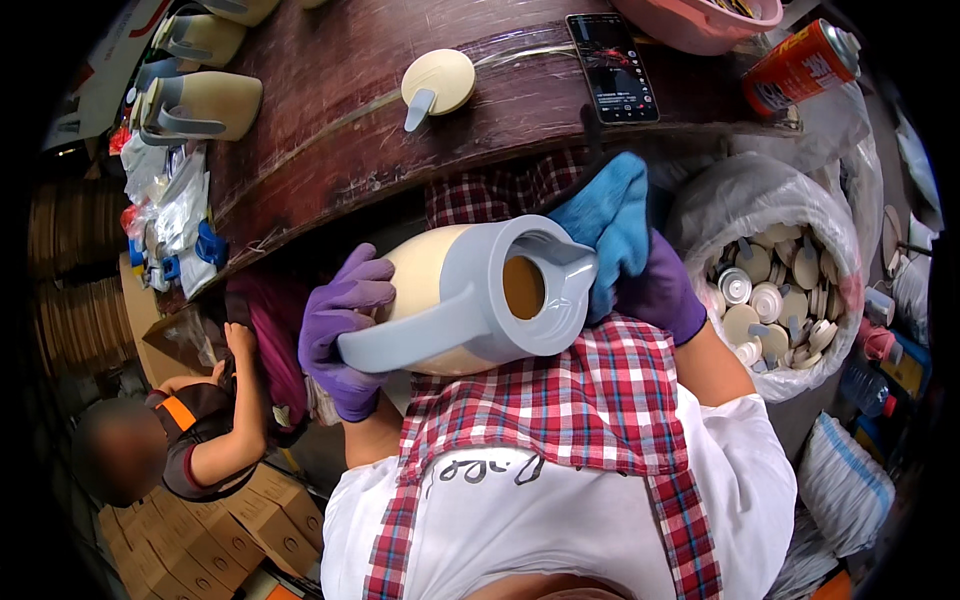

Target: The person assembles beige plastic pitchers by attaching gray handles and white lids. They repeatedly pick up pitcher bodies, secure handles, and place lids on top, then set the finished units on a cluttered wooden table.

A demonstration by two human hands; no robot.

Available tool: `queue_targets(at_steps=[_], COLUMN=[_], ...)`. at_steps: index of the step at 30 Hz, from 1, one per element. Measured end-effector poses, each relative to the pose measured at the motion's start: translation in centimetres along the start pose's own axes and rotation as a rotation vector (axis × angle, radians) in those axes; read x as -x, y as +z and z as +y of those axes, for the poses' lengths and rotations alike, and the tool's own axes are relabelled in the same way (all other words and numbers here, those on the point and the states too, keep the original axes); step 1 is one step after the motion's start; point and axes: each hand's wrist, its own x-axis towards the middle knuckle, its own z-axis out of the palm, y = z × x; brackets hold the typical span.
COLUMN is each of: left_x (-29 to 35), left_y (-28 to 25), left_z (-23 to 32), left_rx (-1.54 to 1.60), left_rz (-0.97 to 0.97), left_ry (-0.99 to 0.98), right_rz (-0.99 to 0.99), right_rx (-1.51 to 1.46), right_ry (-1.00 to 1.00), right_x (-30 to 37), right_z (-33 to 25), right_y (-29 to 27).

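Note:
A cream thermos jug (pixel 415 265) with a grey collar, spout and handle lies tilted over my lap, its open mouth turned to the right. My left hand (pixel 345 325), in a purple glove, grips the jug's base end beside the handle. In my purple-gloved right hand (pixel 665 290) is a blue cloth (pixel 605 225), bunched against the jug's spout. Much of the right hand's fingers is hidden behind the cloth. On the table ahead lies a round cream lid (pixel 440 82) with a grey tab, apart from both hands.
Several similar jugs (pixel 225 105) stand at the table's (pixel 330 150) left. A phone (pixel 612 70), a pink basin (pixel 700 25) and a red spray can (pixel 800 68) are at the right. Below them, a plastic-lined bin (pixel 845 270) holds many lids. Another person (pixel 205 430) is beside cartons (pixel 215 530) at left.

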Motion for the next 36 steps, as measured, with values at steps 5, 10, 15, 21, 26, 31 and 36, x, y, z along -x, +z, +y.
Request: queue_targets(at_steps=[5, 10, 15, 21, 26, 31, 36], left_x=[0.1, -0.2, 0.2, 0.2, 0.3, 1.5, 2.1], left_y=[0.8, 1.3, 0.7, 0.7, 0.6, 0.0, -1.1], left_z=[0.0, -0.5, -2.9, -2.4, -2.2, -2.0, -1.8], left_rx=[0.010, 0.094, 0.204, 0.260, 0.289, 0.245, 0.245], left_rz=[-0.082, -0.116, -0.131, -0.054, -0.024, 0.026, 0.107], left_ry=[-0.161, -0.233, -0.297, -0.324, -0.325, -0.309, -0.269], right_rz=[0.104, 0.072, 0.100, 0.138, 0.174, 0.170, -0.062], right_rx=[0.695, 0.683, 0.702, 0.415, 0.966, 1.416, 1.320], right_ry=[0.042, 0.087, 0.021, -0.061, -0.577, -1.046, -1.145], right_x=[0.5, 1.0, 1.8, 3.1, 2.5, -6.4, -19.2], right_z=[-1.5, -1.8, -1.6, -0.5, -1.7, -6.6, -11.5], right_y=[4.2, 5.2, 5.1, 2.6, 0.9, 4.5, 9.3])
